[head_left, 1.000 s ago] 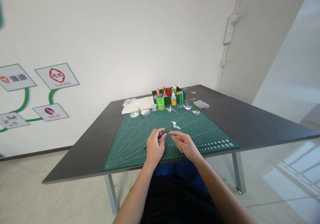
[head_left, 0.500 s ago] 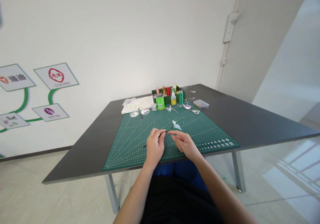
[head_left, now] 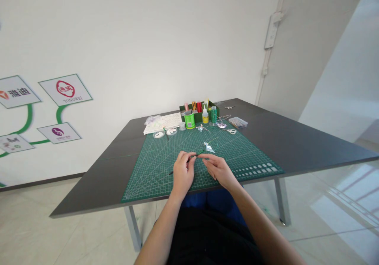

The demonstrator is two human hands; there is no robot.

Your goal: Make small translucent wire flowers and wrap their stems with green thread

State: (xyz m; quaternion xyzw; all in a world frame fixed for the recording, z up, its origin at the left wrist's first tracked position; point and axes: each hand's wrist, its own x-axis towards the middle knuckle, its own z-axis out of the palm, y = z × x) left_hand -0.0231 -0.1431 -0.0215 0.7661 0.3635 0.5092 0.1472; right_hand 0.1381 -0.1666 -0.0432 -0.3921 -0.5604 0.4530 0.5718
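Observation:
My left hand (head_left: 184, 173) is closed around a thin dark stick (head_left: 171, 173) with a green upper end (head_left: 201, 152). Its dark lower end sticks out to the left of the hand. My right hand (head_left: 218, 169) is close by on the right. Its index finger is stretched out to the stick near the green part, and its other fingers are loosely bent, apart from the index. Whether a fine thread lies at the fingertips is too small to tell. Just beyond the hands, a small pale-blue and white piece (head_left: 209, 147) with thin strands rests on the green cutting mat (head_left: 156, 166).
Toward the back are a green can (head_left: 189, 121), a glue bottle (head_left: 205, 116), a green thread spool (head_left: 213, 115) and a box of spools (head_left: 197, 117). White scissors (head_left: 231, 131), a clear case (head_left: 238, 122), round dishes (head_left: 159, 134) and a white textured sheet (head_left: 168, 121) lie around them.
The camera view has shifted very slightly. Both hands and the stick keep almost the same position and grip.

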